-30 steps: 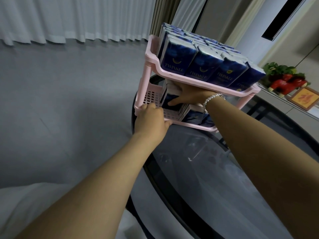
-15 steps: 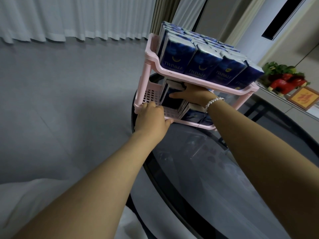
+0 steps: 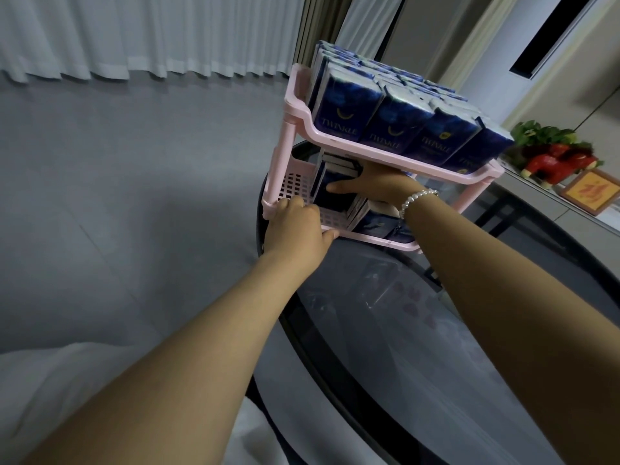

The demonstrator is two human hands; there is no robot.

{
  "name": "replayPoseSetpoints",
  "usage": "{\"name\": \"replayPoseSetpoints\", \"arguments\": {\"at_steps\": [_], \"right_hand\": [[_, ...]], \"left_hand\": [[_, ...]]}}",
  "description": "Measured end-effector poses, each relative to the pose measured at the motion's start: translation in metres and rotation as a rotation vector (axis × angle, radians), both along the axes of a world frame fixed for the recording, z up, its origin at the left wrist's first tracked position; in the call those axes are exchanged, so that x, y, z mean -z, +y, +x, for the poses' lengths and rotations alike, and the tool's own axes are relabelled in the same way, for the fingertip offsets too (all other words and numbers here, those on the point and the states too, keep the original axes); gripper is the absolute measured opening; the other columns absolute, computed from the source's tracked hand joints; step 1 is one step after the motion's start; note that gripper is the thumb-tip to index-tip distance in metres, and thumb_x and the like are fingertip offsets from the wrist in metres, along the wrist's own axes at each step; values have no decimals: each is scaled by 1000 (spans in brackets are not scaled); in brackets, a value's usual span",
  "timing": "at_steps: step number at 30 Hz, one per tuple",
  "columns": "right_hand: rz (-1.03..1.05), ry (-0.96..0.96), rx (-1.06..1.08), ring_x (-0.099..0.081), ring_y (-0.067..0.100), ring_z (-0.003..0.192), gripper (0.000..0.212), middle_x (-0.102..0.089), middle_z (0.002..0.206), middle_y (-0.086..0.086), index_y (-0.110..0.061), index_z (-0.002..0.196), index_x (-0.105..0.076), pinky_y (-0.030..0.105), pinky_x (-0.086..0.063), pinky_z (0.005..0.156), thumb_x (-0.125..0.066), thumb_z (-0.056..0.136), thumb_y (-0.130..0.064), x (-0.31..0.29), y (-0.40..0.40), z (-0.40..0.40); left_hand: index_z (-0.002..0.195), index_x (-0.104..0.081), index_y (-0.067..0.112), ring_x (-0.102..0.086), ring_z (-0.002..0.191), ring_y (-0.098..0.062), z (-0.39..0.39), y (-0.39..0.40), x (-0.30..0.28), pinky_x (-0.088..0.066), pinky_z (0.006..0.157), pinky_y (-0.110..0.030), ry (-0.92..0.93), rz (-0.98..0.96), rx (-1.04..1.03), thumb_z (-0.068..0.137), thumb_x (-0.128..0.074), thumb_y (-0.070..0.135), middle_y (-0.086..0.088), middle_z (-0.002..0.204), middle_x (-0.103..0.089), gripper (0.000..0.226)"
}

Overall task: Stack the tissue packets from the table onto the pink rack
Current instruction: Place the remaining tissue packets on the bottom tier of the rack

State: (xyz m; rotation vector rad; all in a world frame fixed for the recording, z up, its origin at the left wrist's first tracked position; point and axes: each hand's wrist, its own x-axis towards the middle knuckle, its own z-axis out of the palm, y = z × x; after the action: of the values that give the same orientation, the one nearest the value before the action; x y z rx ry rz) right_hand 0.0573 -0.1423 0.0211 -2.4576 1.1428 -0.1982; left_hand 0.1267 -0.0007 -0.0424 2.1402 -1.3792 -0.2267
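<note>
Left hand (image 3: 298, 226) is gripping the pink rack's (image 3: 303, 115) lower front edge, likely steadying it; right hand (image 3: 375, 186), fingers straight together, is pressing a tissue packet (image 3: 330, 193) upright.

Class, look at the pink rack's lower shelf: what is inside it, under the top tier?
Inside the lower shelf stand dark blue tissue packets; the right hand presses one upright packet. The left hand grips the rim. The top tier hides the shelf's back.
</note>
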Motion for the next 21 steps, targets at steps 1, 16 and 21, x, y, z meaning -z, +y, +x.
{"name": "replayPoseSetpoints", "arguments": {"at_steps": [1, 16, 21], "right_hand": [[7, 1, -7, -37, 19, 130, 70, -41, 143, 1, -17, 140, -36, 14, -22, 90, -71, 81, -33, -2, 1, -2], [-23, -91, 13, -40, 13, 129, 58, -45, 139, -6, -24, 140, -39, 12, -25, 92, -59, 88, -40, -8, 26, -40], [-81, -157, -54, -35, 8, 134, 56, -39, 146, -7, -21, 141, -39, 9, -22, 97, -59, 90, -33, -13, 47, -72]], "left_hand": [[125, -58, 8, -39, 125, -27, 0, 0, 0, -33, 108, -37, 2, 0, 0, 92, -56, 42, -10, 129, -50, 48], [121, -59, 9, -42, 121, -27, -5, 0, -1, -36, 105, -39, 6, -36, 30, 92, -56, 42, -10, 126, -52, 45], [123, -58, 13, -43, 119, -25, -22, 2, -9, -36, 103, -38, -21, -55, 88, 93, -54, 41, -8, 123, -52, 41]]}}
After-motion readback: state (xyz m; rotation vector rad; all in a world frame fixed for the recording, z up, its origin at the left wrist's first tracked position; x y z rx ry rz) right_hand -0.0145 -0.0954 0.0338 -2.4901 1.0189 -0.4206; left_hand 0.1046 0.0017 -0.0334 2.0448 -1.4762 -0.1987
